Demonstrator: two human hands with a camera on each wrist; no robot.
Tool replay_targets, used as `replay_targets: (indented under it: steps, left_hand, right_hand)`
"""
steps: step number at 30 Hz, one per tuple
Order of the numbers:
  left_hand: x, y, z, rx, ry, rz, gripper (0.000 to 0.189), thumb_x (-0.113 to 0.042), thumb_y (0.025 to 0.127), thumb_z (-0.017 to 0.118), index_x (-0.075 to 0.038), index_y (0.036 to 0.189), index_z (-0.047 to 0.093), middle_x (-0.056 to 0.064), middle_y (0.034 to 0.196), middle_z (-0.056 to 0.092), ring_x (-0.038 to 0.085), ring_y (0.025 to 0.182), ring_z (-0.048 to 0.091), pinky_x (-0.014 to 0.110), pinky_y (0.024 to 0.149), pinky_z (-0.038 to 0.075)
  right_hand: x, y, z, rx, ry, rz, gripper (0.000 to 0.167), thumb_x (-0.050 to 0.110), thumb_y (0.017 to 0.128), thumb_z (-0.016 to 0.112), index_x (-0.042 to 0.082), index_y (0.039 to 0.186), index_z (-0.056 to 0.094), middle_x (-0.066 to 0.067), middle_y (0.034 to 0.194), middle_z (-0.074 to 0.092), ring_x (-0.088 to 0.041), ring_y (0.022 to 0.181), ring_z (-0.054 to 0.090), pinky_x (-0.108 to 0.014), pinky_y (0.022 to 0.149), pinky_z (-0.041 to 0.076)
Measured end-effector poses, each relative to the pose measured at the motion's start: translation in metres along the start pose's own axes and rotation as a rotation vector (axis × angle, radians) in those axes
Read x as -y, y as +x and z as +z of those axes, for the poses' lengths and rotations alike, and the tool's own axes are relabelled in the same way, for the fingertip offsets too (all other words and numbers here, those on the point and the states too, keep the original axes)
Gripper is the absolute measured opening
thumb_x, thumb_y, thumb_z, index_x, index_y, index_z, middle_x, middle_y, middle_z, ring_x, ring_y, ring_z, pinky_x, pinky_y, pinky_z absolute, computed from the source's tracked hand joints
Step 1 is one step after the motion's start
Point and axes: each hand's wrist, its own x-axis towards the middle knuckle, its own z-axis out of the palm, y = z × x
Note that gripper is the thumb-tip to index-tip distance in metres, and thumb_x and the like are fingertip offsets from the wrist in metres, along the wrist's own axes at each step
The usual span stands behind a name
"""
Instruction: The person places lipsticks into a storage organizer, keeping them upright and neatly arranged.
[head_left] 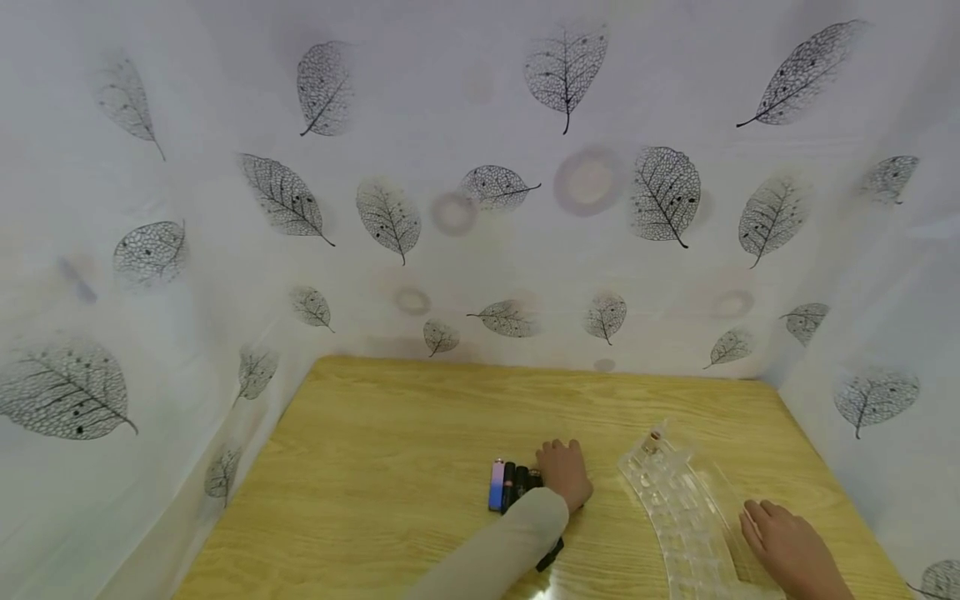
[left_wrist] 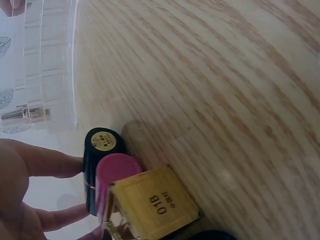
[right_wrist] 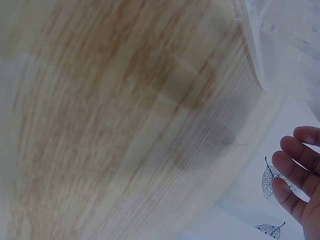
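Lipsticks lie in a row at mid-table, with my left hand [head_left: 566,473] over the row's right end. In the left wrist view, fairly straight fingers [left_wrist: 55,164] touch the side of a dark lipstick tube [left_wrist: 92,160]. Beside it are a pink-ended tube [left_wrist: 117,167] and a gold square-ended lipstick [left_wrist: 160,205] marked 01B. A pink-to-blue tube [head_left: 497,485] forms the row's left end. My right hand [head_left: 787,542] holds nothing, its fingers loosely extended beside the right edge of a clear plastic organizer [head_left: 678,517]; the right wrist view shows those fingers apart.
One small lipstick [head_left: 652,440] sits in the organizer's far end. A black tube [head_left: 551,556] lies nearer me, partly under the left sleeve [head_left: 517,537]. Leaf-printed white sheeting [head_left: 480,250] surrounds the wooden table [head_left: 390,433] at the back and sides.
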Motion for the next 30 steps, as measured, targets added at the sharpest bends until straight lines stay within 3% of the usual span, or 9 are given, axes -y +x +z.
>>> replay_targets:
  steps: [11, 19, 24, 30]
  left_hand:
    - [-0.0036, 0.0016, 0.0070, 0.031, -0.037, 0.027, 0.032, -0.035, 0.081, 0.068, -0.026, 0.110, 0.060, -0.002, 0.098, 0.065, 0.019, 0.096, 0.057, 0.036, 0.088, 0.042]
    - [-0.0093, -0.0020, 0.0048, -0.016, -0.101, 0.012, 0.022, -0.032, 0.079, 0.070, -0.024, 0.099, 0.064, -0.003, 0.089, 0.067, 0.018, 0.090, 0.059, 0.035, 0.088, 0.044]
    - [-0.0082, -0.0030, 0.0027, -0.054, -0.254, 0.074, 0.009, -0.024, 0.078, 0.072, -0.020, 0.085, 0.068, -0.002, 0.079, 0.066, 0.018, 0.079, 0.061, 0.035, 0.081, 0.048]
    - [-0.0037, -0.0014, 0.0025, -0.061, -0.619, 0.148, 0.021, -0.018, 0.078, 0.074, -0.015, 0.099, 0.071, -0.003, 0.086, 0.066, 0.011, 0.077, 0.062, 0.026, 0.068, 0.050]
  right_hand:
    - [0.0003, -0.0019, 0.0052, 0.006, -0.001, 0.001, 0.018, 0.010, 0.085, 0.062, -0.005, 0.095, 0.064, -0.014, 0.084, 0.064, -0.028, 0.072, 0.062, -0.042, 0.062, 0.052]
    - [0.0037, -0.0011, 0.0047, -0.015, 0.002, 0.010, 0.017, 0.010, 0.086, 0.063, -0.004, 0.094, 0.064, -0.014, 0.084, 0.065, -0.028, 0.074, 0.063, -0.043, 0.061, 0.051]
    - [0.0044, -0.0008, 0.0036, -0.031, 0.001, 0.007, 0.017, 0.010, 0.085, 0.063, -0.005, 0.094, 0.065, -0.014, 0.084, 0.065, -0.029, 0.074, 0.063, -0.044, 0.062, 0.051]
    - [0.0030, -0.0012, 0.0041, -0.093, -0.022, -0.018, 0.014, 0.008, 0.083, 0.064, -0.004, 0.091, 0.064, -0.013, 0.080, 0.063, -0.027, 0.070, 0.061, -0.043, 0.060, 0.051]
